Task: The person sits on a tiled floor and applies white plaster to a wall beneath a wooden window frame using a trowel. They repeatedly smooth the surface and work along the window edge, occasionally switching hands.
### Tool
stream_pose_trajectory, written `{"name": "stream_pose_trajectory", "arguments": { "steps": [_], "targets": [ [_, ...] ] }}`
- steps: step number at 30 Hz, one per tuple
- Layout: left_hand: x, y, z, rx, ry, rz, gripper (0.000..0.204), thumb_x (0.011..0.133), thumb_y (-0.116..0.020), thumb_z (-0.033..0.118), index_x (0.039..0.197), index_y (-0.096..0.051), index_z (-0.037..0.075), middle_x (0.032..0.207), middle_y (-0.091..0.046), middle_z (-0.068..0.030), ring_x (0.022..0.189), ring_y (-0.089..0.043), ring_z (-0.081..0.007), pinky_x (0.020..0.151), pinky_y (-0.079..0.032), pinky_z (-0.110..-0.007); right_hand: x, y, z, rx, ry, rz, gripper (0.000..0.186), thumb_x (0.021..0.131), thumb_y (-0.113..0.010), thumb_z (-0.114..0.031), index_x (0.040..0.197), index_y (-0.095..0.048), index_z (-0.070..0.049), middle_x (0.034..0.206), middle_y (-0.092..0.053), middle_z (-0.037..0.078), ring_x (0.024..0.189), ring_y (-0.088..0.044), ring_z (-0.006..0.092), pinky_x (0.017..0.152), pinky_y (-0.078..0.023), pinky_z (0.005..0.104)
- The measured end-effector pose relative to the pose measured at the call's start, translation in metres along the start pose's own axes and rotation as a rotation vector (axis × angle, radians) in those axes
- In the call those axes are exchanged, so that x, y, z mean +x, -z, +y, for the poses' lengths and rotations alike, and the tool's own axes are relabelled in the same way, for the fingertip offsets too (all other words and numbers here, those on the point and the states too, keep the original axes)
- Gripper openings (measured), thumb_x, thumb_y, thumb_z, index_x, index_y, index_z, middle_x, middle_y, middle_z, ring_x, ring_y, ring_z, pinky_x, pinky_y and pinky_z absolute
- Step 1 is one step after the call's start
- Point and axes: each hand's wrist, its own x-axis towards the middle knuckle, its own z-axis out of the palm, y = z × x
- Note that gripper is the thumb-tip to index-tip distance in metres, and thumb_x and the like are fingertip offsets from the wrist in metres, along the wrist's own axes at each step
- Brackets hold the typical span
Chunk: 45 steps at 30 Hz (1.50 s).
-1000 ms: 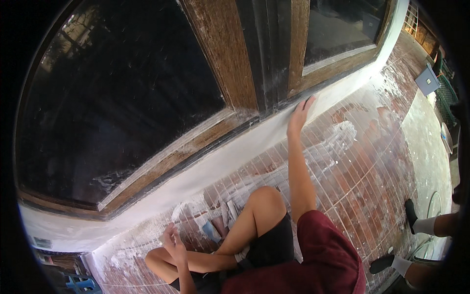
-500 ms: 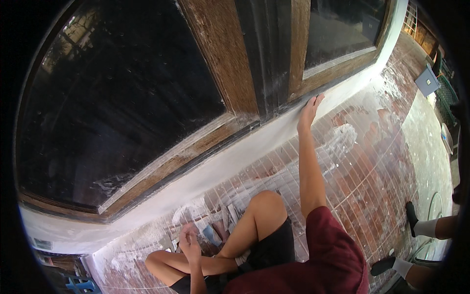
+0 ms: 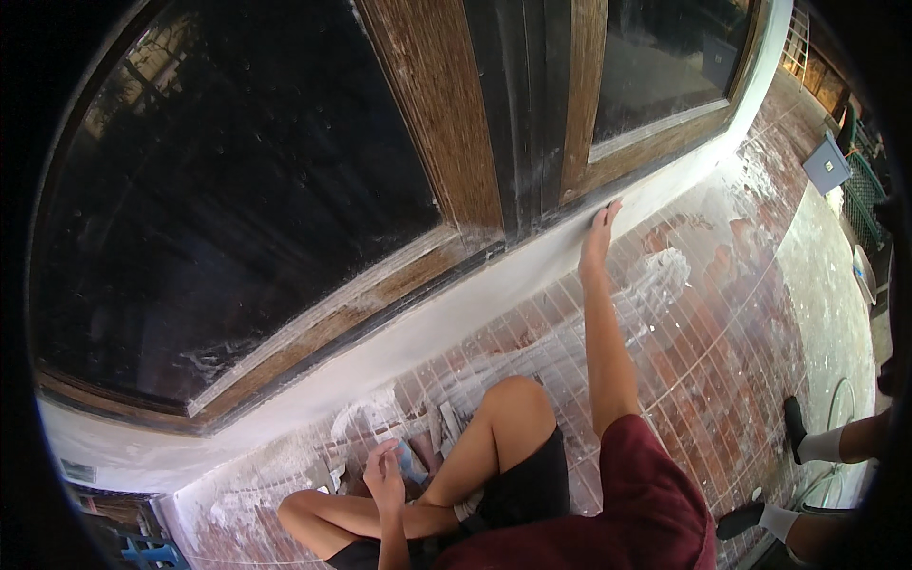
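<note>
My right hand [image 3: 600, 232] rests with outstretched fingers against the white wall strip [image 3: 494, 285] below the dark, weathered wood window frame [image 3: 446, 114]; whether a dark sliver at its fingertips is an object or shadow, I cannot tell. My left hand [image 3: 383, 475] hangs loosely above my crossed legs, fingers slightly curled and apart, nothing visible in it. Behind it on the tiles lie a light blue piece [image 3: 411, 458] and several pale scraps [image 3: 449, 423], partly hidden. Large dark glass panes [image 3: 228, 190] fill the upper left.
White-smeared red tiles [image 3: 703, 323] meet a concrete strip [image 3: 817, 285] at right. Another person's legs in dark socks [image 3: 798, 437] stand at lower right near a coiled hose [image 3: 841, 399]. A grey box [image 3: 826, 166] and green mesh [image 3: 864, 199] are at upper right; blue plastic [image 3: 152, 551] at lower left.
My right hand moved right and up along the wall, then dropped slightly back down. My left hand has shifted rightward and down, toward the blue piece on the floor.
</note>
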Motion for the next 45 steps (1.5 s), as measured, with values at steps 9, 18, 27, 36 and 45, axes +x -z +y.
{"name": "stream_pose_trajectory", "arguments": {
  "steps": [9,18,27,36,45],
  "targets": [
    [-0.007,-0.018,0.001,-0.072,0.012,-0.024,0.024,0.099,-0.052,0.008,0.122,-0.057,0.0,0.114,-0.065,-0.0093,0.091,-0.066,-0.0161,0.078,-0.052,-0.029,-0.019,-0.006,-0.001,-0.065,0.049,-0.066,0.063,0.107,-0.026,-0.034,0.154,-0.002,0.0,0.163,0.001,0.015,0.151,0.0,0.0266,0.121,-0.002,0.0338],
    [-0.012,-0.023,-0.003,-0.123,0.069,0.008,0.029,0.098,-0.05,0.004,0.127,-0.053,-0.001,0.115,-0.064,-0.0111,0.088,-0.066,-0.0167,0.077,-0.051,-0.028,-0.026,-0.022,-0.002,-0.068,0.062,0.02,0.062,0.107,-0.026,-0.033,0.154,-0.004,0.0,0.163,0.0,0.016,0.151,0.0,0.0263,0.121,-0.003,0.0341],
    [-0.019,-0.022,0.003,-0.113,0.063,-0.02,0.03,0.098,-0.049,0.004,0.128,-0.052,0.0,0.117,-0.063,-0.0116,0.089,-0.065,-0.0173,0.077,-0.051,-0.029,0.016,-0.006,0.061,0.064,-0.06,0.167,0.06,0.107,-0.026,-0.033,0.155,-0.007,-0.003,0.163,-0.004,0.015,0.151,-0.007,0.0283,0.121,-0.009,0.0357],
    [-0.02,-0.02,-0.008,-0.144,0.117,0.0,0.028,0.099,-0.048,0.002,0.126,-0.053,-0.001,0.115,-0.064,-0.0108,0.087,-0.065,-0.0163,0.078,-0.052,-0.028,-0.022,-0.006,0.143,0.033,-0.22,0.054,0.061,0.106,-0.031,-0.036,0.155,-0.016,-0.004,0.161,-0.019,0.016,0.147,-0.022,0.0318,0.118,-0.019,0.0351],
    [-0.032,-0.007,-0.005,-0.154,0.121,-0.019,0.025,0.101,-0.047,0.008,0.124,-0.054,-0.002,0.112,-0.064,-0.0099,0.089,-0.066,-0.0167,0.077,-0.052,-0.029,0.014,0.019,0.155,0.136,-0.546,0.209,0.056,0.106,-0.032,-0.036,0.15,-0.031,-0.002,0.154,-0.035,0.019,0.138,-0.039,0.0316,0.112,-0.031,0.0373]
  ]
}}
